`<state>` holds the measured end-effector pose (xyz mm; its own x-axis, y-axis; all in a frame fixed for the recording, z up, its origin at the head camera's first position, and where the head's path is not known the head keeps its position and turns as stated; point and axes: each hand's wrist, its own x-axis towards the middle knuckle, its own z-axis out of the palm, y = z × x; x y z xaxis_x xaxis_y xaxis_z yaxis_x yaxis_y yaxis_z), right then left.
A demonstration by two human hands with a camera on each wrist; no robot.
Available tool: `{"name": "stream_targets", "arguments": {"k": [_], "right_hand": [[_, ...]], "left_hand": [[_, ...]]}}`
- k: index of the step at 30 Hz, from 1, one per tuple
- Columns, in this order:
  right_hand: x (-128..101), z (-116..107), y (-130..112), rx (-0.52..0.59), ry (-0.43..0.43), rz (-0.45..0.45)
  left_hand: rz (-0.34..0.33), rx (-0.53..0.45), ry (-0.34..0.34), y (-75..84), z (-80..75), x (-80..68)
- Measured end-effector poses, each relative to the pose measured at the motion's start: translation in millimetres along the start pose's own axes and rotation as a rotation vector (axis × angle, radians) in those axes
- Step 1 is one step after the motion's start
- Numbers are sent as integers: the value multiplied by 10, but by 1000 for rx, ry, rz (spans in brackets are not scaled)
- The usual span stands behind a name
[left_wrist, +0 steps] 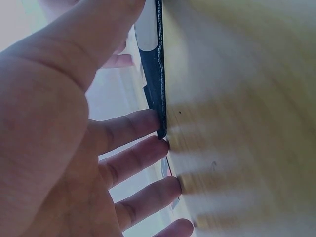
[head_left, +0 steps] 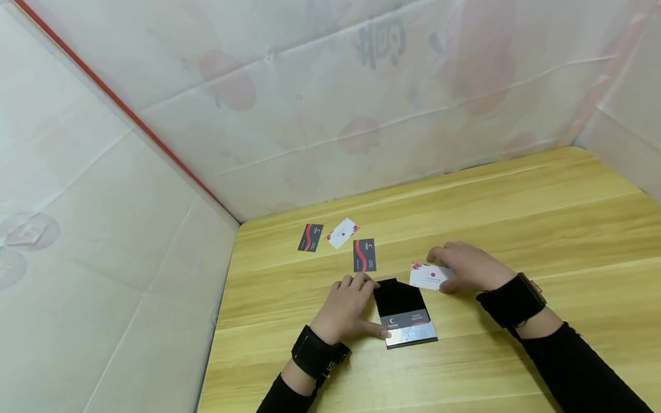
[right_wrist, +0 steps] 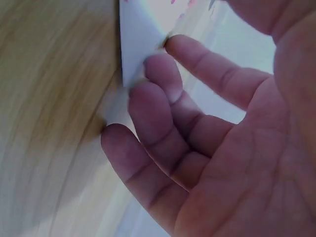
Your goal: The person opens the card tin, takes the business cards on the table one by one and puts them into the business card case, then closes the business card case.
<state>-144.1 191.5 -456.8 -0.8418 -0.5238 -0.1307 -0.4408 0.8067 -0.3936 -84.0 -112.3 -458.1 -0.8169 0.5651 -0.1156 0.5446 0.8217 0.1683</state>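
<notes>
White sheeting [head_left: 310, 155] with faint reddish and grey prints hangs around a yellow wood-grain tabletop [head_left: 527, 229]. On the table lies a flat black rectangular card case [head_left: 397, 295], a shiny silver strip [head_left: 413, 334] across its near end. It is spread between the person's two hands, closer to the left one, and a dark grey card [head_left: 405, 319] with white lettering shows just above the strip.

The left hand [head_left: 346, 310] rests at the case's left side with its fingers extended and spread; the thumb touches the strip's left end, and the index fingertip meets the far left corner.

Just beyond the case's far right corner is a white rectangular card [head_left: 426, 276] with red floral corners. The right hand [head_left: 472, 267] holds its right end, fingers bent, thumb at the near edge; whether the card lies fully flat is hard to tell.

Farther back, two dark grey cards with red wavy bands, one [head_left: 364, 256] near the case and another [head_left: 310, 238] farther left, flank a tilted white card with red floral ends [head_left: 342, 233]. Black wristbands [head_left: 511, 301] and black sleeves [head_left: 578, 367] cover both arms.
</notes>
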Motion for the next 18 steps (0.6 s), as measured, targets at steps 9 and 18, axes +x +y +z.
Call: {"name": "stream_targets", "arguments": {"k": [9,18], "right_hand": [[19,23,-21,-33,155,-98],[57,-23,-175,21,211,-160]], "left_hand": [[3,6,1,-1,4,0],[7,16,5,-2,-11,15]]}}
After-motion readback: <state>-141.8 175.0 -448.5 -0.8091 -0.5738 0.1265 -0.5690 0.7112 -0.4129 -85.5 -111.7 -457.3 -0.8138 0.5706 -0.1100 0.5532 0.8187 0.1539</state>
